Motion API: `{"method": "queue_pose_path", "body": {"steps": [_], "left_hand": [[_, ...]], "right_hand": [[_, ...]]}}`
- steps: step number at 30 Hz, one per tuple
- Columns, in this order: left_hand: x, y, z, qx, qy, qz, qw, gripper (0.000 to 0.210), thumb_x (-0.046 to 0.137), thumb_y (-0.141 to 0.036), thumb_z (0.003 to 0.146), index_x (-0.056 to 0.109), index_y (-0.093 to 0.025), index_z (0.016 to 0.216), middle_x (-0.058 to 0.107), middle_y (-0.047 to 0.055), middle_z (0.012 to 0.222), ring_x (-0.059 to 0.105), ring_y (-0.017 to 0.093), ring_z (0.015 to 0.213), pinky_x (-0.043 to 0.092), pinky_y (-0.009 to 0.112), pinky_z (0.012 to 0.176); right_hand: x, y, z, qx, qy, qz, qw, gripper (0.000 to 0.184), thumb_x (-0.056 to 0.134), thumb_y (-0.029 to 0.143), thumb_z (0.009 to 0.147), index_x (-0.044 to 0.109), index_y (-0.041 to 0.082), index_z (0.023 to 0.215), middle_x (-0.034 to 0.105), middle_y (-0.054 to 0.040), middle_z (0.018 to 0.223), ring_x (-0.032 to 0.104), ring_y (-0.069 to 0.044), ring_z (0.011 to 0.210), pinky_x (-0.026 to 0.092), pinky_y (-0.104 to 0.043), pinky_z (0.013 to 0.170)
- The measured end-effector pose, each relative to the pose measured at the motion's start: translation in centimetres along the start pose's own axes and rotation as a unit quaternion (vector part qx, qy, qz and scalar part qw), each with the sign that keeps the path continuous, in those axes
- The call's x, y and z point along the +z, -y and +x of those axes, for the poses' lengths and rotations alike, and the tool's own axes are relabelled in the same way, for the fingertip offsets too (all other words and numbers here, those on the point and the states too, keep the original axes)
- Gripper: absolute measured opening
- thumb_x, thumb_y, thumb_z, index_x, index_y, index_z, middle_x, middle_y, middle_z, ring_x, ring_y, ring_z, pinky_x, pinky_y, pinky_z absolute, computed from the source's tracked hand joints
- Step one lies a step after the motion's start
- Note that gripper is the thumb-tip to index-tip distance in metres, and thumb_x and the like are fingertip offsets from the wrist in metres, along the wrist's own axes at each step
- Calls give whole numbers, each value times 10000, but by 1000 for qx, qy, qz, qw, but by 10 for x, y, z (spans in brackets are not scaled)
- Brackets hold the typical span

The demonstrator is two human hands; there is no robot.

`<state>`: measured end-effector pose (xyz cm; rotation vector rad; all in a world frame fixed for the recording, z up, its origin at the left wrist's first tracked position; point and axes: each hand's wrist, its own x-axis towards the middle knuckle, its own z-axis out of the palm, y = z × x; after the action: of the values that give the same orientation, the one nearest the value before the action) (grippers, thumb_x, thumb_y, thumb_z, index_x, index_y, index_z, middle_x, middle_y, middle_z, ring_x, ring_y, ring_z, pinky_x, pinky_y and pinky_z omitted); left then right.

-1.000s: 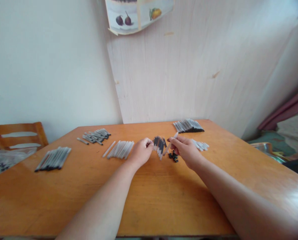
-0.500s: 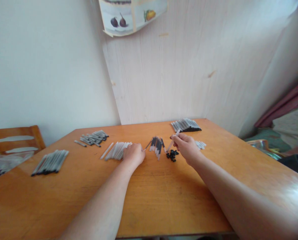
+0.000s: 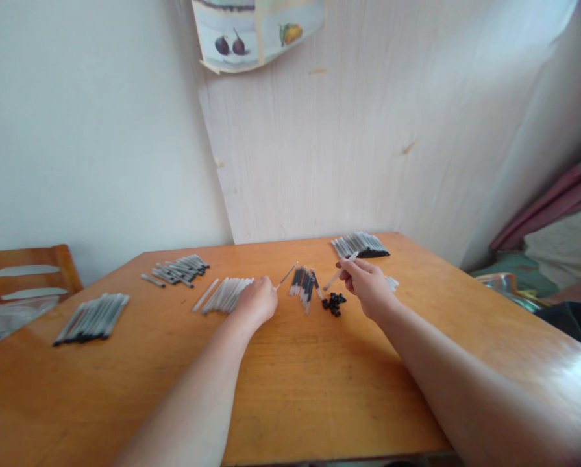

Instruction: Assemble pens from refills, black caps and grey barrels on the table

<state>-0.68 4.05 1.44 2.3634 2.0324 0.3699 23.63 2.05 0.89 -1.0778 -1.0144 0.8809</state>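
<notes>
My left hand point(image 3: 259, 298) is closed on the end of a thin pen refill point(image 3: 286, 276), whose tip points up and to the right. That hand is beside a row of white pen barrels point(image 3: 224, 295) and covers some of them. In my right hand point(image 3: 365, 285) a whitish pen barrel point(image 3: 341, 271) is pinched, slanting down to the left. Between the hands lies a bunch of dark-filled refills point(image 3: 302, 285). Below the right hand's barrel is a small heap of black caps point(image 3: 334, 303). Small pale pieces point(image 3: 392, 283) lie partly hidden behind the right hand.
Black-ended pens lie in a bundle at the left point(image 3: 93, 318), a loose pile at the back left point(image 3: 178, 269) and a row at the back right point(image 3: 361, 244). A wooden chair point(image 3: 27, 266) and a plastic bag point(image 3: 12, 318) stand left of the wooden table point(image 3: 319, 389).
My left hand has drawn the refill up from beside the bunch, so more of it shows. The barrel in my right hand has tilted flatter and moved slightly right.
</notes>
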Motion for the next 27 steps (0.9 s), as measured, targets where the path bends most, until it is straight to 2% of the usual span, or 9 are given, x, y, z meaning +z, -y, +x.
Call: {"method": "queue_pose_path", "body": {"steps": [6,11,18,27], "left_hand": [[-3,-10,-6,99,-24,-125,987,128,424,-261,889,496,-203,801,639,66,843,581,179,767,367,280,647],[-7,-17,-12,170,-39,-157,972,95,416,-253,901,456,-219,822,599,31,820,555,166,776,367,270,668],[-12,-20,-13,185,-41,-148,971,95,406,-248,906,466,-209,844,593,41,834,550,170,795,369,279,688],[-15,-22,-15,192,-42,-136,971,113,403,-254,911,495,-201,871,606,60,868,559,180,813,375,291,691]], "right_hand": [[-12,11,11,37,-39,141,989,212,643,355,772,619,146,756,579,-19,595,398,-58,405,239,-185,348],[-25,13,22,43,-80,176,980,170,610,316,810,603,153,762,562,-3,583,398,-59,399,282,-173,339],[-28,13,26,41,-73,198,977,166,626,315,803,596,153,779,542,8,594,398,-56,411,288,-167,343],[-26,14,23,41,-64,165,983,221,638,384,801,579,171,800,537,14,608,412,-65,420,288,-191,355]]}}
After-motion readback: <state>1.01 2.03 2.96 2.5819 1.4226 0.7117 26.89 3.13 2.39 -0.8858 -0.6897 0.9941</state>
